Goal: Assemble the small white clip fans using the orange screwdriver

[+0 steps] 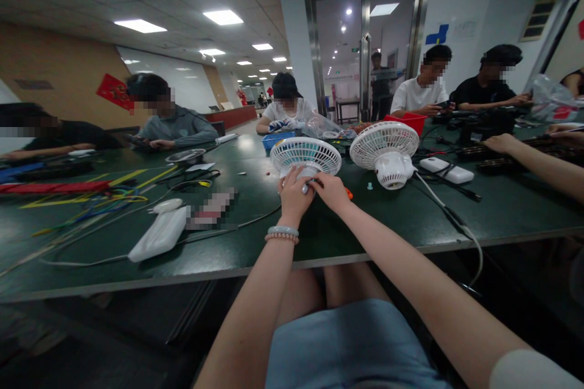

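Since the round white plastic fan at frame centre probably needs steadying, the left hand closes its fingers on its back; the right hand apparently pinches a small dark piece there.

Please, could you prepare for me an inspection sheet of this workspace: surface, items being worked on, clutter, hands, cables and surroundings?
Surface: dark green table, reflecting light.
Items being worked on: near white fan at both hands; second white fan beside it, to the right.
Clutter: white block-shaped item at left; blue box behind the near fan; white device at far right.
Hands: left hand on the near fan; right hand beside it, fingertips together; what they grip is unclear.
Cables: pale cable from the second fan hangs over the edge; coloured wires at left.
Surroundings: co-workers seated around; glass door beyond.
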Motion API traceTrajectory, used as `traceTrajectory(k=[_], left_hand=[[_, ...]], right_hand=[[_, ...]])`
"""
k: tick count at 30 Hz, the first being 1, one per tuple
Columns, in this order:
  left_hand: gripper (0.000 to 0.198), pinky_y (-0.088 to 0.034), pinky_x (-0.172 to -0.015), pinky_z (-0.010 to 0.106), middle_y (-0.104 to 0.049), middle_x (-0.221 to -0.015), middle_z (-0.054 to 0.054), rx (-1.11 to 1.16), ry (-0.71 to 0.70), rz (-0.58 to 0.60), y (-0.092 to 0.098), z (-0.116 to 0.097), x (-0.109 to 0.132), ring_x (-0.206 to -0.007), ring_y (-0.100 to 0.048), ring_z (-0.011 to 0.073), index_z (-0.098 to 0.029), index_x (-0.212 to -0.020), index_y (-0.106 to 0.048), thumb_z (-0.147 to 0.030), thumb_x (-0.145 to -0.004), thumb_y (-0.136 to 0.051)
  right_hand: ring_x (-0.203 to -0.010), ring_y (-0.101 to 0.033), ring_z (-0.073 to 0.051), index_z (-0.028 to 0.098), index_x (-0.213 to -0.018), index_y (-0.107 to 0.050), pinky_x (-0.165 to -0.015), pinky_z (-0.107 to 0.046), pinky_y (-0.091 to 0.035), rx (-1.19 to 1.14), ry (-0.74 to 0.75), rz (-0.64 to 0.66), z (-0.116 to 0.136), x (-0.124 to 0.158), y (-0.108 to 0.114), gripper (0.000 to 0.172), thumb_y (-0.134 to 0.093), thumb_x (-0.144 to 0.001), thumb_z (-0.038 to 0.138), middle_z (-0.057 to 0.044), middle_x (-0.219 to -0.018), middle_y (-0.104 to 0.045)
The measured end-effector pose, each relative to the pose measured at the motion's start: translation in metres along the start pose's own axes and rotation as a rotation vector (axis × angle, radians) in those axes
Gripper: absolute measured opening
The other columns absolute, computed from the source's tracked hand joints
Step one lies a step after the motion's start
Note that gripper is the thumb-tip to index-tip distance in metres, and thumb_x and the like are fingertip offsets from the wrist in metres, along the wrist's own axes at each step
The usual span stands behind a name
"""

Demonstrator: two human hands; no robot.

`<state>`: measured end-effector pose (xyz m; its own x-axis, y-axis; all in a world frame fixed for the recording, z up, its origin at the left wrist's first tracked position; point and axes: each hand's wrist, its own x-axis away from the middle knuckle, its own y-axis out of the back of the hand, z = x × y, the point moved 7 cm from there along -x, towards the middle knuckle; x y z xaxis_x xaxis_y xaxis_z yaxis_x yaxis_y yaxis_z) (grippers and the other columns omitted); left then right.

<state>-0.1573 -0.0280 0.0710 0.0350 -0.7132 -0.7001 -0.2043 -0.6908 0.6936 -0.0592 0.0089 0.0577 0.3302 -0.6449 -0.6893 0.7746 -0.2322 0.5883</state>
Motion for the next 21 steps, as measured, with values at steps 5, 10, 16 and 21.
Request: traceTrajectory(k=[5,10,16,21], left_hand=[[0.023,-0.021,-0.103,0.039,-0.051,-0.13,-0.001,0.021,-0.01,-0.073,-0.001,0.003,0.0,-0.128,-0.037,0.0209,-0.027,-0.095,-0.064,-0.025,-0.075,-0.052],[0.018,-0.024,-0.1,0.039,-0.054,-0.126,-0.001,0.054,-0.056,-0.158,-0.002,0.006,0.0,-0.124,-0.042,0.0202,-0.027,-0.09,-0.064,-0.025,-0.074,-0.054],[0.015,-0.026,-0.098,0.039,-0.054,-0.126,-0.001,0.061,-0.065,-0.154,-0.003,0.009,-0.001,-0.123,-0.043,0.0204,-0.027,-0.087,-0.063,-0.027,-0.073,-0.057],[0.014,-0.027,-0.097,0.039,-0.054,-0.126,-0.001,0.068,-0.065,-0.147,-0.004,0.009,-0.001,-0.122,-0.043,0.0205,-0.027,-0.086,-0.063,-0.026,-0.073,-0.058]], right_hand=[[-0.079,-0.058,-0.016,0.015,-0.091,-0.06,-0.073,-0.024,-0.039,0.027,-0.009,-0.016,0.0,-0.001,-0.001,0.023,-0.044,-0.088,0.032,-0.006,-0.085,-0.065],[-0.082,-0.059,-0.015,0.015,-0.091,-0.06,-0.074,-0.023,-0.039,0.049,-0.012,0.0,0.003,-0.003,-0.001,0.027,-0.042,-0.09,0.034,-0.006,-0.087,-0.066],[-0.084,-0.061,-0.019,0.012,-0.094,-0.061,-0.075,-0.027,-0.042,0.251,-0.208,0.059,-0.011,0.0,0.012,0.03,-0.033,-0.091,0.022,-0.013,-0.091,-0.065],[-0.097,-0.059,-0.021,0.011,-0.099,-0.063,-0.08,-0.027,-0.043,0.319,-0.213,0.38,-0.022,0.012,-0.006,0.028,-0.048,-0.077,0.006,-0.015,-0.101,-0.064]])
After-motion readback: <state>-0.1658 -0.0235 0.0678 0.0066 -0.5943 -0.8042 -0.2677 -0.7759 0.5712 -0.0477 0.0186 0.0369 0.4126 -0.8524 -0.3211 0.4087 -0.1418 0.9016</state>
